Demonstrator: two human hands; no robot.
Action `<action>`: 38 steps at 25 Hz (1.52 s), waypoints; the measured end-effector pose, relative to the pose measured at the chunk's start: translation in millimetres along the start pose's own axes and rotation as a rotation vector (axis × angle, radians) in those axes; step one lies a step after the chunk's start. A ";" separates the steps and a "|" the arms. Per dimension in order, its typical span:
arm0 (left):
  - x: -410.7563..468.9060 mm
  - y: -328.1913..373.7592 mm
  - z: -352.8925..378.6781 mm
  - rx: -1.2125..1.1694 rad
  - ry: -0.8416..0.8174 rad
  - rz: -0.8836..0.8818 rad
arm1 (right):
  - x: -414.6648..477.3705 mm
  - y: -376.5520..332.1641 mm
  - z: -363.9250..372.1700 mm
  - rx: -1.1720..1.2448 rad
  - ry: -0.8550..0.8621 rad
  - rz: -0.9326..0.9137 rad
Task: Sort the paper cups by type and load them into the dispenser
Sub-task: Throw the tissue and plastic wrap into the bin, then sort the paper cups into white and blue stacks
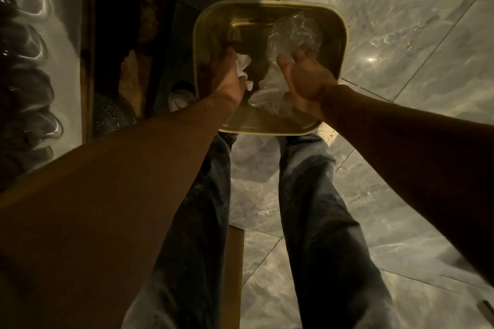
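A gold, square bin (270, 5) with rounded corners stands on the floor below me. Both my hands reach into it. My left hand (223, 76) is closed on a crumpled white piece of paper (243, 65) near the bin's left wall. My right hand (303, 80) grips clear crinkled plastic wrap (294, 35) that bulges up toward the bin's far right corner and trails down under my palm. No paper cups or dispenser are visible.
Grey marble floor tiles (401, 21) lie around the bin. A dark wooden cabinet edge (88, 48) and shelf run along the left, with a row of clear glasses (29, 43) at far left. My legs in jeans (315, 208) stand below the bin.
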State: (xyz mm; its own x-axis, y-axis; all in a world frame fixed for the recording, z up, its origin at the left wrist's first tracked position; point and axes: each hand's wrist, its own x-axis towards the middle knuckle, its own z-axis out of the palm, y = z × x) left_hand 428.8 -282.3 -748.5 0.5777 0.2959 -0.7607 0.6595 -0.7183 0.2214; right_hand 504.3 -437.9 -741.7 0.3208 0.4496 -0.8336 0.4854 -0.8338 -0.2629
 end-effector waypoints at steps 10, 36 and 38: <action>-85.3 12.9 -46.9 -0.098 0.007 0.160 | -75.2 -28.8 -25.6 0.052 0.184 -0.047; -458.9 269.7 -408.3 0.300 0.511 1.007 | -607.2 -41.9 -308.1 0.189 1.085 0.357; -488.2 319.7 -429.3 0.316 0.579 1.115 | -654.4 -18.9 -327.0 0.167 1.180 0.395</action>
State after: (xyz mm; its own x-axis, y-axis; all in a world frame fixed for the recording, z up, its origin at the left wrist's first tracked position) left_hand 564.1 -386.1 -44.5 0.9140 -0.3842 0.1301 -0.4049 -0.8454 0.3482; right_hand 551.1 -611.6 -32.3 0.9937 0.1002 0.0496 0.1089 -0.9683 -0.2247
